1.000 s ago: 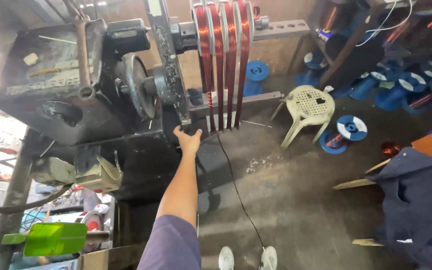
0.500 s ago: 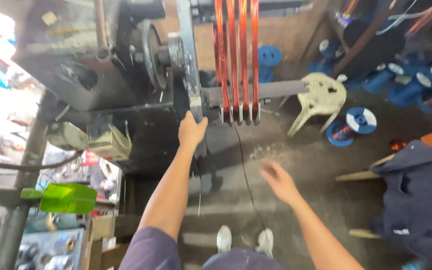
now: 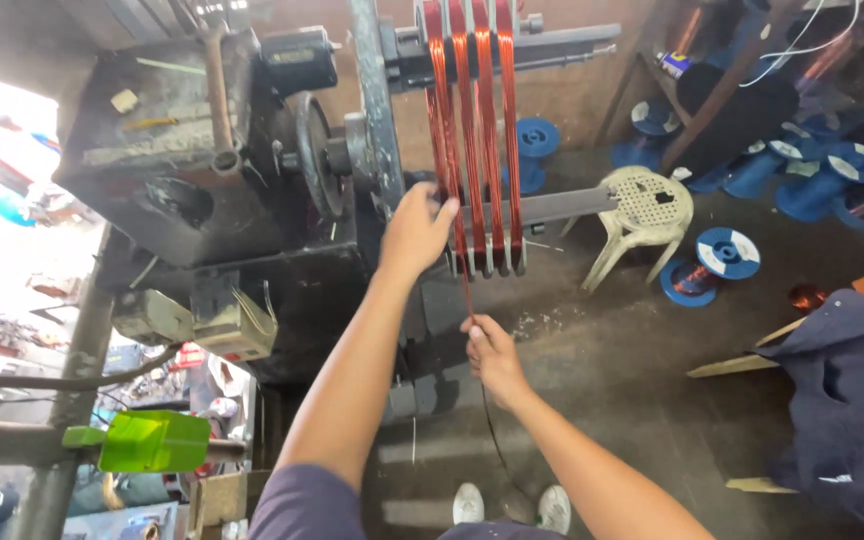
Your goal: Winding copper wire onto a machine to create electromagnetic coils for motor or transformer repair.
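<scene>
Our left hand (image 3: 417, 228) grips the leftmost of the copper wire coils (image 3: 474, 130), which hang as upright loops on the winding machine's frame (image 3: 372, 110). Our right hand (image 3: 492, 352), below it, pinches a thin wire strand (image 3: 466, 290) running down from the coils. On the floor (image 3: 632, 400), blue spools (image 3: 727, 252) lie near a pale plastic stool (image 3: 642, 210); one holds copper wire.

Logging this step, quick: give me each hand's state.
Left hand: closed, gripping the copper wire coils on the winding machine.
Right hand: fingers pinching the thin wire strand below.
</scene>
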